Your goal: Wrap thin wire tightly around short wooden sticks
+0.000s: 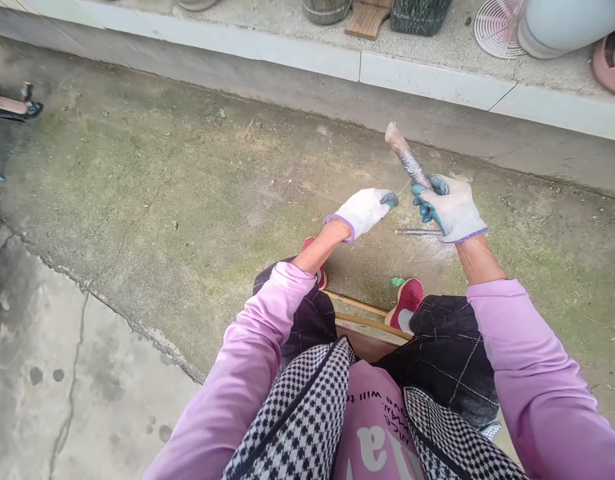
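My right hand [450, 203], in a white glove with a blue-green coated palm, is wrapped round a wooden stick [398, 140]. Silvery wire [413, 167] is coiled about the stick's middle, and the stick tilts up to the left. To its left, my left hand [367, 210], gloved the same way, pinches the end of a thin strand of wire [403, 189] that runs toward the stick. On the ground just below my right hand lies a thin dark rod [417, 232], partly hidden by the glove.
A raised, tile-edged ledge [307, 53] runs across the top, holding a wooden board [368, 17], a pink wire guard [500, 27] and a pale bucket [570, 23]. Another person's foot [17, 107] shows at far left. A green scrap [397, 282] lies by my red shoe [407, 300].
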`<move>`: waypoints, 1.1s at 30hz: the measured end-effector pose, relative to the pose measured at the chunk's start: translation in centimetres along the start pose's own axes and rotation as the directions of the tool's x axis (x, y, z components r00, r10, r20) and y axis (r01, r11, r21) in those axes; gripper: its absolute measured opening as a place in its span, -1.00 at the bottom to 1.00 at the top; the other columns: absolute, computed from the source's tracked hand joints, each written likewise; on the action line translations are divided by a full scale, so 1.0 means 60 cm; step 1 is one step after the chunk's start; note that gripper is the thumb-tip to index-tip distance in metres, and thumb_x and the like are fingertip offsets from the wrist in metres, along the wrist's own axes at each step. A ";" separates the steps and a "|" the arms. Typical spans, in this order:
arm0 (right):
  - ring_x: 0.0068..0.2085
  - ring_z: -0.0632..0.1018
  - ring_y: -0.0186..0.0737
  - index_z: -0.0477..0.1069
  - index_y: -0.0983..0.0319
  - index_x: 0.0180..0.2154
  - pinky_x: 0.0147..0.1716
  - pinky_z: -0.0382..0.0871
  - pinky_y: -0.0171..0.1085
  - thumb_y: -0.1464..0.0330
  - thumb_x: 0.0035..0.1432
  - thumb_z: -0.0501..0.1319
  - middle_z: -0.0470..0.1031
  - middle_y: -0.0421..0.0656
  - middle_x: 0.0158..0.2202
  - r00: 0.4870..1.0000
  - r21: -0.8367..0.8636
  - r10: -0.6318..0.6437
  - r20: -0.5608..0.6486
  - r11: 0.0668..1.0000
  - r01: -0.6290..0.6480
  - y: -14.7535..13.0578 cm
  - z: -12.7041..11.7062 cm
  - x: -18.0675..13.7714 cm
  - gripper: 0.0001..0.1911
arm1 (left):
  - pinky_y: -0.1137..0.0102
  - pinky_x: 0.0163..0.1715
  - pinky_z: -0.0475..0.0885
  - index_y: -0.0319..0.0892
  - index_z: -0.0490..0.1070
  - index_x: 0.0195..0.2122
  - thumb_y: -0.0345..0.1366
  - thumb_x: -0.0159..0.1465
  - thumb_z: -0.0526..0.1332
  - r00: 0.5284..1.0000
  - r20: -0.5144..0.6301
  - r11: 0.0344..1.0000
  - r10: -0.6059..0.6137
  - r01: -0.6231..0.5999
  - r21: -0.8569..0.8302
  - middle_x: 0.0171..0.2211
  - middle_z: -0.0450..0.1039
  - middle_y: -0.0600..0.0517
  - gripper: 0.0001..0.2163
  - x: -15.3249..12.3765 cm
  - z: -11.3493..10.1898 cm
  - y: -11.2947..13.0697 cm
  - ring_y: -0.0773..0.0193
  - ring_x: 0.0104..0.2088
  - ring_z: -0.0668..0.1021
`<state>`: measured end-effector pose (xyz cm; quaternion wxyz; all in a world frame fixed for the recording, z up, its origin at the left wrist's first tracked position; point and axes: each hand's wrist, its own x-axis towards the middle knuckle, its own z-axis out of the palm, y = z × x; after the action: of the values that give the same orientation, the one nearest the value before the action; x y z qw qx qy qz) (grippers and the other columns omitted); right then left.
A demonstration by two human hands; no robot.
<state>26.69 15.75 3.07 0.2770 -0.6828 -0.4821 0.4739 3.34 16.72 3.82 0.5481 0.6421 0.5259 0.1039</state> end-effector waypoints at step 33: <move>-0.47 0.44 -0.23 0.72 0.11 -0.14 -0.60 0.43 -0.25 -0.02 0.07 0.79 0.60 -0.15 -0.37 0.999 0.216 0.004 0.043 0.976 -0.013 0.011 -0.055 0.010 -0.49 | 0.45 -0.28 0.44 -0.23 0.79 -0.18 -0.53 0.35 0.43 0.982 0.183 0.952 -0.044 0.096 -0.289 -0.43 0.56 0.11 -0.87 -0.010 -0.009 0.029 0.39 -0.42 0.46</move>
<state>30.06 16.30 3.60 0.3373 -0.6406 -0.4307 0.5388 3.66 16.81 5.72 0.6855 0.5402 0.4766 0.1053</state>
